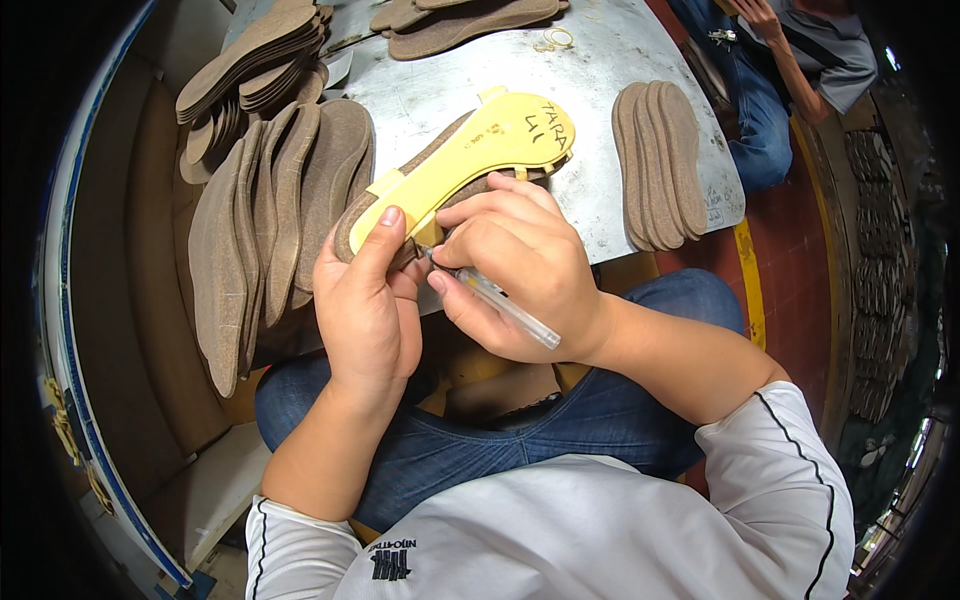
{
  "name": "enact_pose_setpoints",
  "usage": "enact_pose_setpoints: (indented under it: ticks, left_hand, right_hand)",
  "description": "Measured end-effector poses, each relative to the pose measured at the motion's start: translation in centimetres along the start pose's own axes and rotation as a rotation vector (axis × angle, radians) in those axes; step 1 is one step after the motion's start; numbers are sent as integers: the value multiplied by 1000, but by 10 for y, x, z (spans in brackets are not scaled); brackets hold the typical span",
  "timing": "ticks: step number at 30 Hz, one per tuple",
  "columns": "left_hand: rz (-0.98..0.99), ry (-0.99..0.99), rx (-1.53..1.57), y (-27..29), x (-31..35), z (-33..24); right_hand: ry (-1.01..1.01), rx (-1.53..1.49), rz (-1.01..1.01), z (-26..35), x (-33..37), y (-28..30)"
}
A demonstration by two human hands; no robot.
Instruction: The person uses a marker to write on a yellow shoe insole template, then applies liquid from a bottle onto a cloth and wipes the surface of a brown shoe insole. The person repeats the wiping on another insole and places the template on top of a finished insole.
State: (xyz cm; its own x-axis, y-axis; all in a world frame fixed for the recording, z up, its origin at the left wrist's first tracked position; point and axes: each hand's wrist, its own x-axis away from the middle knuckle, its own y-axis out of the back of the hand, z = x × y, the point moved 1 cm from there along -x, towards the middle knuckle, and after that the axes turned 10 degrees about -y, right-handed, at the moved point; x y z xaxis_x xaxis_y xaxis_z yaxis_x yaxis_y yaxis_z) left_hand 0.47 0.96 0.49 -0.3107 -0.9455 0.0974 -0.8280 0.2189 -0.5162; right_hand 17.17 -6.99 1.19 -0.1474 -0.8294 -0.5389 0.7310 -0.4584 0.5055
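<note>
My left hand [372, 290] is closed round the heel-side end of a brown insole [436, 153] with a yellow template [470, 150] lying on top of it. The thumb presses on the template's lower left end. Yellow tabs stick out at the template's sides, and brown insole shows along its edge. My right hand [520, 260] grips a clear-barrelled pen [510, 312], its tip close to the template's near edge beside my left fingers. Whether the tip touches the insole I cannot tell. Some right fingers rest near the template's lower side.
Stacked brown insoles [270, 190] lie left on the grey metal table [480, 80], with more insoles [470, 30] at the back. Another row of insoles [660, 165] lies near the right edge. Yellow rubber bands [556, 39] sit farther back. A person in jeans [755, 110] sits at upper right.
</note>
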Motion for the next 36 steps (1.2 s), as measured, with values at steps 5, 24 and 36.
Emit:
enact_pose_setpoints:
  ticks: [5,24,36]
  left_hand:
    - [28,13,62,0,1,-2]
    - [11,70,19,4,-4,-1]
    - [-5,139,36,1,-2,-3]
  right_hand:
    - [4,20,10,0,0,0]
    - [-28,2,9,-2,1,1]
    - [-24,-4,10,-3,1,3]
